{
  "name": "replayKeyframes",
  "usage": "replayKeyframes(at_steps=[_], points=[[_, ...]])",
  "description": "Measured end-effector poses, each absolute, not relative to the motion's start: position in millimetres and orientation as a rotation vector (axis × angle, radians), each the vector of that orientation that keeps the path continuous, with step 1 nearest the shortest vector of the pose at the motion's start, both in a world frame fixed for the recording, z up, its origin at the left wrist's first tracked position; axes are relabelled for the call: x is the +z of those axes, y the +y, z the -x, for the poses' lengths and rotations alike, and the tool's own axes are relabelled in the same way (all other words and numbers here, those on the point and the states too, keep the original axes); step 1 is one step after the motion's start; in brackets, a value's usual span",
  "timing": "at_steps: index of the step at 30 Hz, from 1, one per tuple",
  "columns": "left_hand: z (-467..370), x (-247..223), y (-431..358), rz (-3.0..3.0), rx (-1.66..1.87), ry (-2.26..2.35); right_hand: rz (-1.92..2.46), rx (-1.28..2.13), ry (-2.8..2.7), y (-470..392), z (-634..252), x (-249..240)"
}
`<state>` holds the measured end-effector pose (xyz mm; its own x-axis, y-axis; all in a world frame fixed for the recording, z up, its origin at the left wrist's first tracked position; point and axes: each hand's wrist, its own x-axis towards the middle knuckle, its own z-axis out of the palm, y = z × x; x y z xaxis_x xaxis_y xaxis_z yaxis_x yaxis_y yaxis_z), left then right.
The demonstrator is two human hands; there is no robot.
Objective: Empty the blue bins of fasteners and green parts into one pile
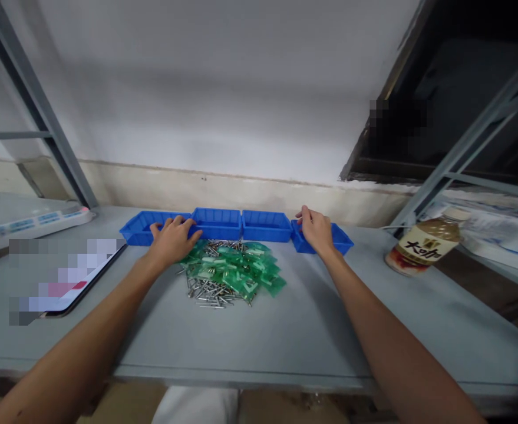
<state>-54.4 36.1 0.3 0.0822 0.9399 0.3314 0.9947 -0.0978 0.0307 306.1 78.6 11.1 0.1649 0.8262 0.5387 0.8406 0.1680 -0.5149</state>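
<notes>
My left hand (174, 238) is open, its fingers spread and bent over the right end of the leftmost blue bin (137, 237), at the left edge of the pile. My right hand (317, 231) is over the rightmost blue bin (342, 240), with its fingers curled together; anything in them is hidden. Two more blue bins stand between the hands, a middle-left bin (217, 231) and a middle-right bin (266, 234). In front of them lies a heap of small green plastic packets (241, 268), on and among loose thin silvery metal pins (214, 292).
On the left of the grey table (241, 347) are a tablet-like device (82, 294), partly blurred, and a white power strip (46, 222). A labelled bottle (426, 244) stands at the right. Metal shelf posts rise on both sides, with a wall (223, 118) behind.
</notes>
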Motion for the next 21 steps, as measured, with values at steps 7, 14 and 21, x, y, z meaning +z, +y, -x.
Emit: replayKeyframes(at_steps=[7, 14, 21], points=[[54.2, 0.7, 35.5, 2.147, -0.445, -1.966, 1.501, 0.042, -1.685, 74.8, -301.7, 13.1], [55.7, 1.4, 34.8, 2.174, -0.456, -1.967, 1.501, -0.057, -1.774, 72.7, -301.5, 13.7], [60.2, 1.7, 36.8, 2.199, -0.518, -1.967, 1.411, -0.253, -2.118, 74.7, -301.2, 9.3]])
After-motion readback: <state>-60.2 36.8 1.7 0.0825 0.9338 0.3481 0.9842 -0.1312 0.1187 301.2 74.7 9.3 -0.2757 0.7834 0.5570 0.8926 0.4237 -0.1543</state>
